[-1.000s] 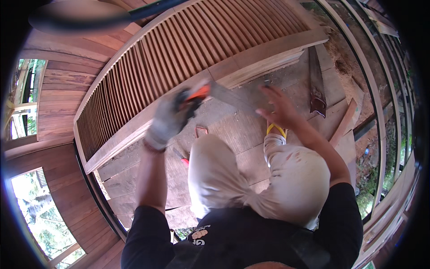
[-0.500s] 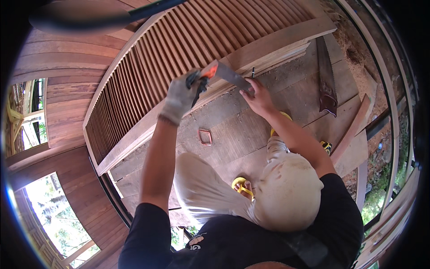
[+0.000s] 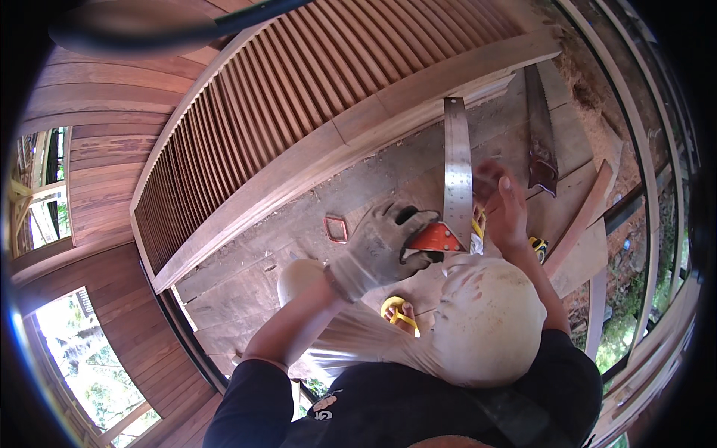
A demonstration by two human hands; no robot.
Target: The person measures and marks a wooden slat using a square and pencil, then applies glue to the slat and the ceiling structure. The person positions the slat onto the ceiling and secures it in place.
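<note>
A try square with an orange handle (image 3: pixel 437 239) and a long metal blade (image 3: pixel 457 164) is in my gloved left hand (image 3: pixel 373 246). The fingers wrap round the handle, above my bent knee. Its blade points away from me, the far end overlapping the edge of a slatted wooden panel (image 3: pixel 351 127) in the view. My bare right hand (image 3: pixel 508 205) is just right of the blade, fingers apart and partly smeared by motion. Nothing shows in it.
A handsaw (image 3: pixel 541 134) lies on the board floor at the right, near a loose wood strip (image 3: pixel 586 213). A yellow-and-black tape measure (image 3: pixel 537 245) sits by my right forearm. Left of the glove lies a reddish diamond-shaped frame (image 3: pixel 336 229). Plank walls (image 3: pixel 104 108) stand at the left.
My left hand has brought the try square from over the panel's edge back toward my knee, and its blade has turned to point away. My right hand has come off the blade and moved right.
</note>
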